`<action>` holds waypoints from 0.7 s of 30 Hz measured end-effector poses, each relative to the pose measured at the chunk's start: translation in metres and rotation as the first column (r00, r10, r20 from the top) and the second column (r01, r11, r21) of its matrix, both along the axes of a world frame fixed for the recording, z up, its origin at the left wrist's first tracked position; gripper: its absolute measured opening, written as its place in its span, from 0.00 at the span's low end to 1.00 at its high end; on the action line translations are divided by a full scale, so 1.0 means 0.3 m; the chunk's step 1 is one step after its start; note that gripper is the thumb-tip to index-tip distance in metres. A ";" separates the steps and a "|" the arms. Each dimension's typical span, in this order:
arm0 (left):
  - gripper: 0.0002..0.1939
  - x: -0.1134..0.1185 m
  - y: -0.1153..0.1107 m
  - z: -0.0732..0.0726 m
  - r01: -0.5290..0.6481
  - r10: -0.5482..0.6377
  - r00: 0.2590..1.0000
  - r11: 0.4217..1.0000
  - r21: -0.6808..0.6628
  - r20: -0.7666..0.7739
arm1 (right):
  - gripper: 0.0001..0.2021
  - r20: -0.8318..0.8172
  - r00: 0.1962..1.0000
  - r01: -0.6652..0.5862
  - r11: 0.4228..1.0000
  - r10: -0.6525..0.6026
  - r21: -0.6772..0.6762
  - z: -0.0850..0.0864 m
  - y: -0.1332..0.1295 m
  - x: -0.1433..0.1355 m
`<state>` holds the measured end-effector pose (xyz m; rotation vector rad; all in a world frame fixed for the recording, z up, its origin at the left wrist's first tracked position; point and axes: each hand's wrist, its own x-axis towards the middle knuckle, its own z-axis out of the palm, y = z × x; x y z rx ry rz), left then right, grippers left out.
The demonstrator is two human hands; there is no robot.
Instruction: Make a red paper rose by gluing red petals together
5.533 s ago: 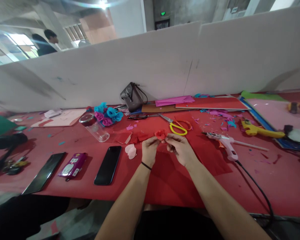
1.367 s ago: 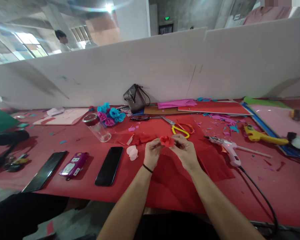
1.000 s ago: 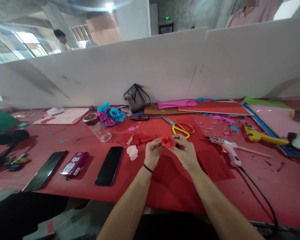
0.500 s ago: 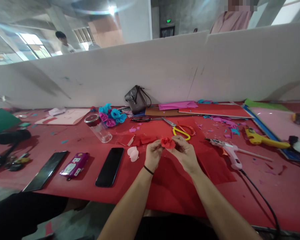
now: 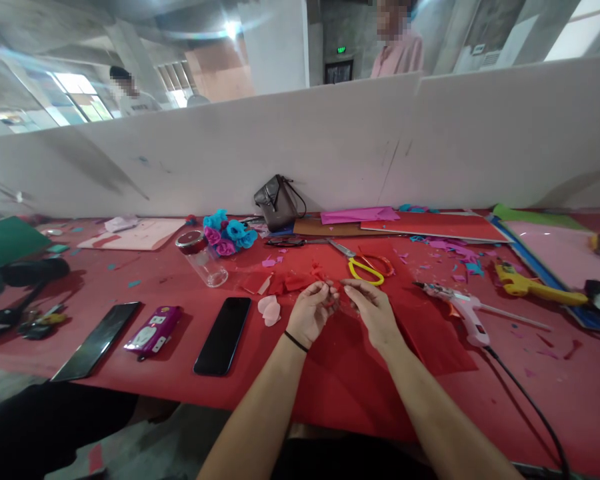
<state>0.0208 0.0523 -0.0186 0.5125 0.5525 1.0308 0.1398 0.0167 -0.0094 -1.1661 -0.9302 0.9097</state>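
My left hand [image 5: 311,313] is closed, its thumb and fingertips pinched together around the base of a red crepe-paper flower [image 5: 317,270]. The flower's ruffled petals show just beyond the fingers and partly blend with the red paper behind. A short gap separates it from my right hand [image 5: 373,312], whose thumb and forefinger are pressed together; anything between them is too small to make out. Ahead of both hands lie yellow-handled scissors [image 5: 365,272] and red crepe scraps [image 5: 285,283]. Pale pink petal-shaped papers [image 5: 269,311] rest left of my left hand. Red crepe paper [image 5: 437,340] spreads by my right wrist.
A corded glue gun [image 5: 463,313] lies right, with a yellow glue gun [image 5: 535,287] farther out. Leftward are a phone [image 5: 223,337], a purple case [image 5: 153,331], a glass jar [image 5: 205,261] and blue-pink paper flowers [image 5: 230,233]. A white partition [image 5: 330,147] backs the table.
The red flower, facing me between both hands before, has tipped away beyond my left fingers. My right hand has drawn slightly apart from it. The person in pink appears farther left.
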 end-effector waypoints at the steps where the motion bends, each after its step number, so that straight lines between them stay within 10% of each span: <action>1: 0.12 0.000 0.000 0.003 0.004 -0.004 1.000 1.000 -0.005 -0.006 | 0.13 0.032 0.999 0.010 1.000 -0.011 0.009 0.001 -0.002 -0.003; 7: 0.11 -0.004 0.002 0.015 -0.010 0.010 1.000 0.999 -0.032 -0.026 | 0.11 0.504 0.846 0.125 0.984 -0.173 0.127 0.034 -0.098 0.105; 11: 0.13 -0.002 0.004 0.009 -0.037 0.037 0.997 0.999 -0.004 -0.062 | 0.13 0.798 0.463 0.447 0.879 -0.385 0.164 -0.002 -0.213 0.345; 14: 0.12 0.003 0.005 -0.001 -0.049 0.055 0.992 0.998 0.049 -0.112 | 0.19 0.946 0.232 0.701 0.713 -0.228 0.000 -0.064 -0.270 0.503; 21: 0.14 0.005 0.006 -0.013 -0.087 0.102 0.985 0.990 0.113 -0.138 | 0.23 0.946 0.320 0.693 0.694 -0.052 -0.196 -0.129 -0.240 0.610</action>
